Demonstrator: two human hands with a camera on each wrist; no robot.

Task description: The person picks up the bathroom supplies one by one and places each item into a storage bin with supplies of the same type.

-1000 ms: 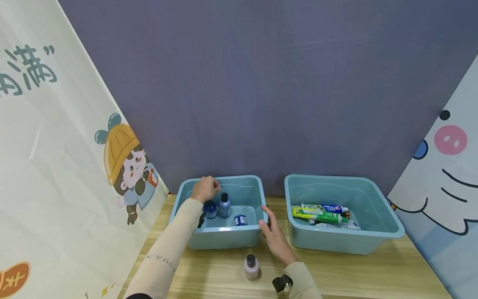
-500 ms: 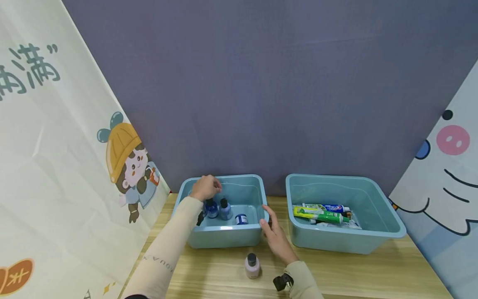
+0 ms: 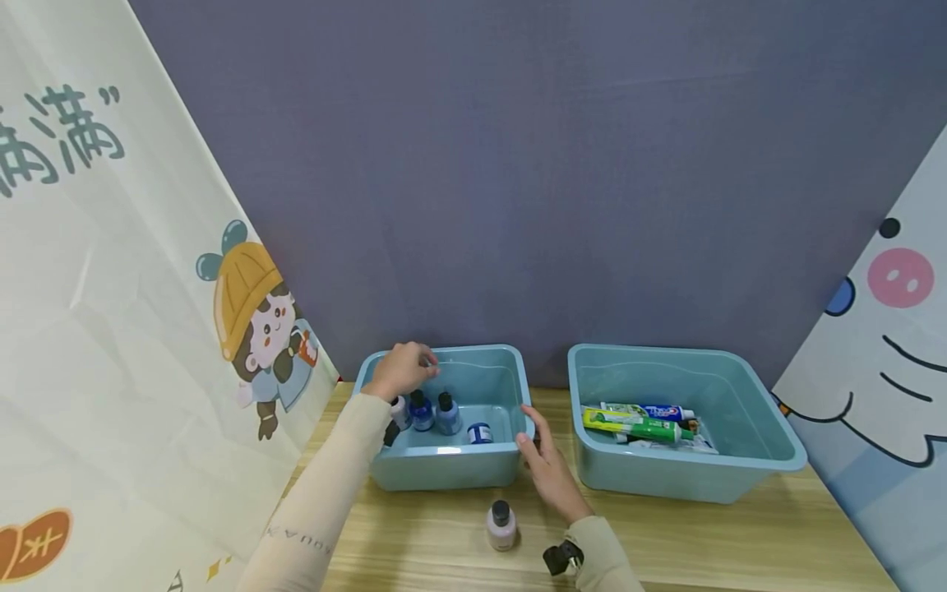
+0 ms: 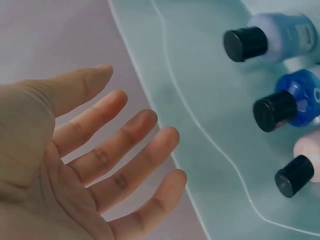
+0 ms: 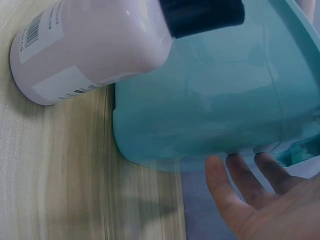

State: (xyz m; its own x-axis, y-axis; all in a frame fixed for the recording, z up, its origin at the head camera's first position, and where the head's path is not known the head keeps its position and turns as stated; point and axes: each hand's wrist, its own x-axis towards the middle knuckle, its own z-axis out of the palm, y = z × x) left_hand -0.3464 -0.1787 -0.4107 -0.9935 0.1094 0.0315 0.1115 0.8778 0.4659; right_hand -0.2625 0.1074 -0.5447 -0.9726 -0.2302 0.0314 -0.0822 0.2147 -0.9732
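Observation:
My left hand [image 3: 403,370] hovers over the left end of the left blue-green bin [image 3: 451,473], its fingers loosely bent and holding nothing. Just below it, a pale pink bottle [image 4: 310,155], a dark blue bottle [image 3: 422,413] and a light blue bottle [image 3: 448,418] stand in a row, all black-capped. Farther right in the bin is a small jar with a blue-and-white label [image 3: 479,433]. My right hand [image 3: 549,473] rests against that bin's right front corner, fingertips [image 5: 216,167] at the outer wall. Another pale pink bottle [image 5: 95,45] stands on the table before the bin.
To the right, a second blue-green bin [image 3: 688,477] holds several toothpaste tubes [image 3: 636,423]. Both bins stand on a wood-grain table [image 3: 414,543] against a grey-blue cloth backdrop [image 3: 518,181]. Printed white panels flank the table.
My left hand and forearm have drawn slightly left, uncovering the pale pink bottle at the row's left end. My right hand keeps its place at the bin corner.

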